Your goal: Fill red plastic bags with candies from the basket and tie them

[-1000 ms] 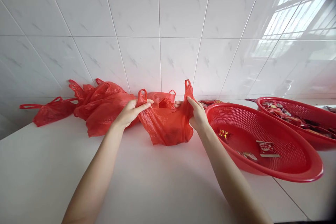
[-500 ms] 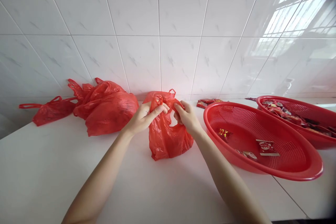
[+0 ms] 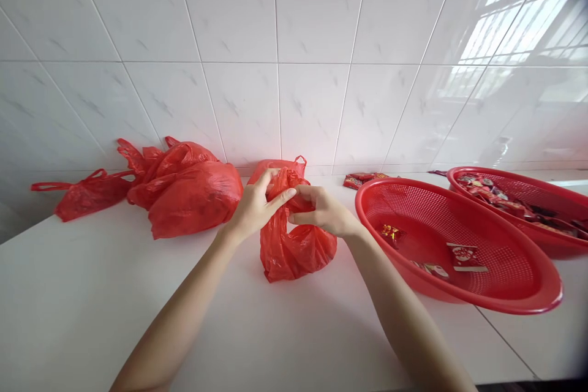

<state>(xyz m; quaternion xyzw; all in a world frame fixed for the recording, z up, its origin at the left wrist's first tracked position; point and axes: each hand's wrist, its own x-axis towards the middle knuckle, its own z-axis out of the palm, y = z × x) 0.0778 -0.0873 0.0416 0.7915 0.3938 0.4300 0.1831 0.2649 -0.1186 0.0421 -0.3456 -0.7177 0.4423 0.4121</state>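
Observation:
A small red plastic bag (image 3: 296, 251) stands on the white counter (image 3: 82, 306) in front of me, bulging at the bottom. My left hand (image 3: 255, 207) pinches its gathered handles from the left. My right hand (image 3: 324, 211) grips the same handles from the right, fingers pointing left. Both hands meet above the bag's mouth, and the handles are bunched between them. Another red bag (image 3: 275, 166) lies just behind, partly hidden by my hands.
Several filled red bags (image 3: 184, 193) lie at the back left against the tiled wall, one flat bag (image 3: 85, 193) farthest left. A red mesh basket (image 3: 463, 294) with a few wrapped snacks (image 3: 465, 255) sits right; a second basket (image 3: 514, 187) of snacks is behind it. Loose packets (image 3: 361, 179) lie by the wall.
My hands moved from holding the bag's handles wide apart to bringing them together above the bag. The bag's mouth closed up and the bag settled lower on the counter.

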